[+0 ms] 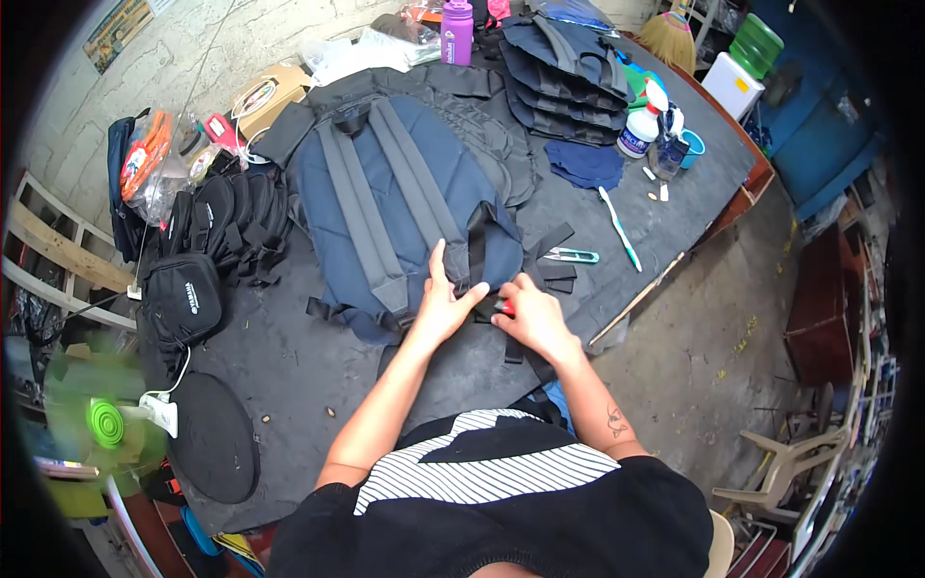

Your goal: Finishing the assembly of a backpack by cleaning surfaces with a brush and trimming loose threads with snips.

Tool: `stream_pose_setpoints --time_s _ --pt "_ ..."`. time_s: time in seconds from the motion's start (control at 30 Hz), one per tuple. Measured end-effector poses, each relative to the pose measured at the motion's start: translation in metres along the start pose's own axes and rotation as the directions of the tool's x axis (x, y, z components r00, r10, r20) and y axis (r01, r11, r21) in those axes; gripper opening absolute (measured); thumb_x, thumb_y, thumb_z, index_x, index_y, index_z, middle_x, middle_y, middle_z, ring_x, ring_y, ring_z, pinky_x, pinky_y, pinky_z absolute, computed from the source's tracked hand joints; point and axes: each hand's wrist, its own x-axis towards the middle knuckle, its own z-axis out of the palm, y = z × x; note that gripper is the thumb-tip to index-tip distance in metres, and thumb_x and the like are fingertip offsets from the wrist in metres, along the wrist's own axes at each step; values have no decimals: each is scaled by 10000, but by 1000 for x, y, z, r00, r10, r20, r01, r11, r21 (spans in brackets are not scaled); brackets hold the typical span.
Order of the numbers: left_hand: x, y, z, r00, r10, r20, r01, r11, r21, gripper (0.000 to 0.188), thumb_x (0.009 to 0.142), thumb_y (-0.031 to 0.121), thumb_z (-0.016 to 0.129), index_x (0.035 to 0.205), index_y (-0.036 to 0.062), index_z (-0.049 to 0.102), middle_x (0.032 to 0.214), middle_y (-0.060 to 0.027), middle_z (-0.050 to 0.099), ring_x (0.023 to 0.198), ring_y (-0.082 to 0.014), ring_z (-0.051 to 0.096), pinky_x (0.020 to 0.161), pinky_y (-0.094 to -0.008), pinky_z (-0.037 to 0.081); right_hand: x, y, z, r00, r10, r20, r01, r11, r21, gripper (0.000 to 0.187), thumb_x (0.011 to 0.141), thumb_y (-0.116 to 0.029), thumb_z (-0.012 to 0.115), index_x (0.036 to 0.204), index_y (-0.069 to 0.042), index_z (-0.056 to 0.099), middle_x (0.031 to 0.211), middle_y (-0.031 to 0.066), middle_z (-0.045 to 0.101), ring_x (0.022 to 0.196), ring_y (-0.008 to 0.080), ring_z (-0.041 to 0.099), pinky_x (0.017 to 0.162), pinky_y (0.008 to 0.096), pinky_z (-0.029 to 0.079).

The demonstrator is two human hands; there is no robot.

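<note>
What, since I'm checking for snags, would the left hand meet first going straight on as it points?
Probably the right grey strap of the backpack; the left hand may already touch it, as depth is unclear.

We look at a bright scene under soft, fairly even light, whose source we cannot pin down. The pale wall (pixel 279 34) and white plastic bags (pixel 352 60) come out brightest, nearly washed out, while the black shirt (pixel 636 530) sinks dark, with little detail. On the dark tabletop (pixel 318 385) we find soft, muted shadows. We get the left hand (pixel 448 306), right hand (pixel 532 318) and blue backpack (pixel 395 212) reasonably sharp, but the green fan (pixel 104 422) has blades smeared by motion. Toward the rim, we see the beige chair (pixel 785 472) stretched, straight edges bowing, detail softening, and black vignetting swallowing the corners.
</note>
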Motion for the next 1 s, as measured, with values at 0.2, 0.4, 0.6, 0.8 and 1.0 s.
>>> stream_pose_setpoints --time_s 0.2,0.4,0.6,0.8,1.0 --pt "-1 42 -23 993 119 26 -36 486 -873 895 827 39 677 1480 191 83 1170 -154 535 973 -222 599 838 -366 505 4 -33 -17 997 45 -56 -10 859 512 196 791 -111 655 917 -25 532 886 125 626 705 240 629 655 323 490" --pt "10 125 -64 653 756 -52 -757 650 -61 660 699 27 732 1320 60 512 1297 -90 531 1181 -192 501 1018 -346 394 10 -74 -34 964 -262 39 13 193 981 320 846 -150 685 1108 -81 515 856 38 661 584 -2 453 471 167 299" --pt "25 151 -65 803 526 -280 -586 614 -528 265 759 -42 709 1020 -55 667 821 -103 704 769 -142 667 756 -250 524 3 -91 -23 978 -120 -171 199 281 939 166 888 -51 623 1028 -20 540 842 -8 560 632 42 493 581 185 410" --pt "37 144 -68 898 327 -294 -435 565 -701 301 689 -2 761 974 -38 673 838 -95 705 760 -143 670 704 -229 489 -23 -97 -47 968 -71 -240 231 619 750 88 910 -54 575 987 -27 541 780 -19 542 593 36 438 548 198 373" --pt "46 107 -62 946 207 -249 -324 597 -734 378 724 -14 700 1077 -83 586 881 -172 704 750 -163 695 589 -179 443 -58 -87 -20 962 -78 -262 217 804 554 90 911 -78 572 962 -24 522 635 39 477 567 84 449 535 256 395"
